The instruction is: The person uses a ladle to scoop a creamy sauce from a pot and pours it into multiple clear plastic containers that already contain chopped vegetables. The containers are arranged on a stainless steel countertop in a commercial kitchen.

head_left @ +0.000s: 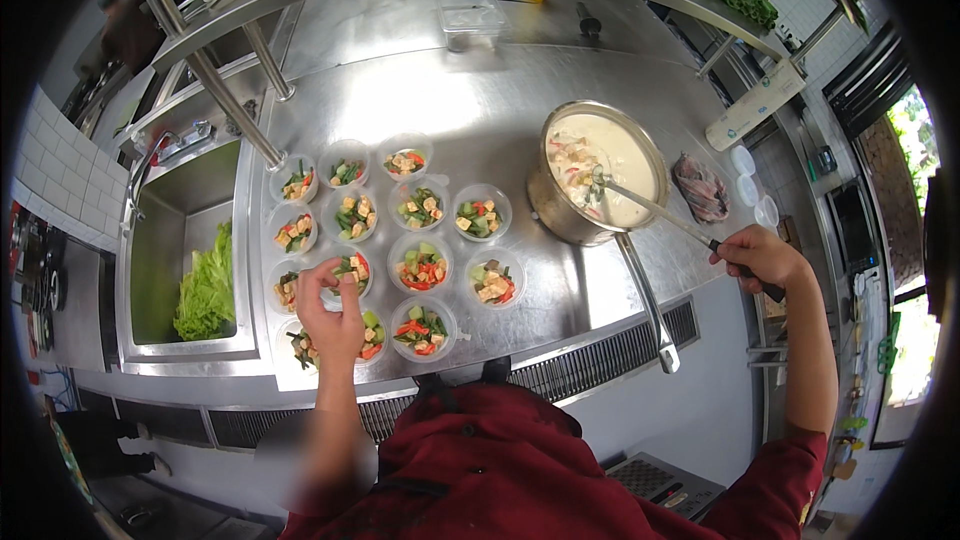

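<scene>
Right hand (762,258) firmly gripping the ladle (660,210), its head down in the pot (553,205) beside the cups (450,275), while the left hand (337,318) curls over them, grip impossible to tell!

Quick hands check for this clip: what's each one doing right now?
Left hand: partly curled above the clear cups; cannot tell if it holds anything.
Right hand: closed, holding the ladle.

Lettuce (206,290) lies in the sink (160,250); faucet (141,172) alongside.
</scene>
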The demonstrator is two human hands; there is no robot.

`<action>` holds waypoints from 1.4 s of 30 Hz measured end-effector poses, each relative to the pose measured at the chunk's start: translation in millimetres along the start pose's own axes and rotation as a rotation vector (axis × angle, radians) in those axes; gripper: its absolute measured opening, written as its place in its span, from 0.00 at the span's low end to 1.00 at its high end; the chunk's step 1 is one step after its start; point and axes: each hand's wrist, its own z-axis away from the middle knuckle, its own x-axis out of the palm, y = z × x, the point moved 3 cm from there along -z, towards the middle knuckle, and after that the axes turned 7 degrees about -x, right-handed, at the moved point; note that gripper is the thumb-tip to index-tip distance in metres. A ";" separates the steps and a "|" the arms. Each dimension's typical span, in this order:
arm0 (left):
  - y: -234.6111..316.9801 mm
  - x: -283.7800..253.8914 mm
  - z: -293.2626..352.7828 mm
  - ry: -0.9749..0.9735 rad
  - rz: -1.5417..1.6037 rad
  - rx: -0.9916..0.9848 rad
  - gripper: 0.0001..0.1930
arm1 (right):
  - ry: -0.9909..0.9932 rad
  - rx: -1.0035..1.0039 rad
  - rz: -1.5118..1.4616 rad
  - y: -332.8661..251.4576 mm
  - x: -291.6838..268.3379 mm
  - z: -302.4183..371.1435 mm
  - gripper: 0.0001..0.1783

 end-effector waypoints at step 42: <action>-10.7 15.1 -14.6 -0.326 -0.396 -0.257 0.36 | 0.227 -0.049 0.334 10.2 63.3 79.9 0.19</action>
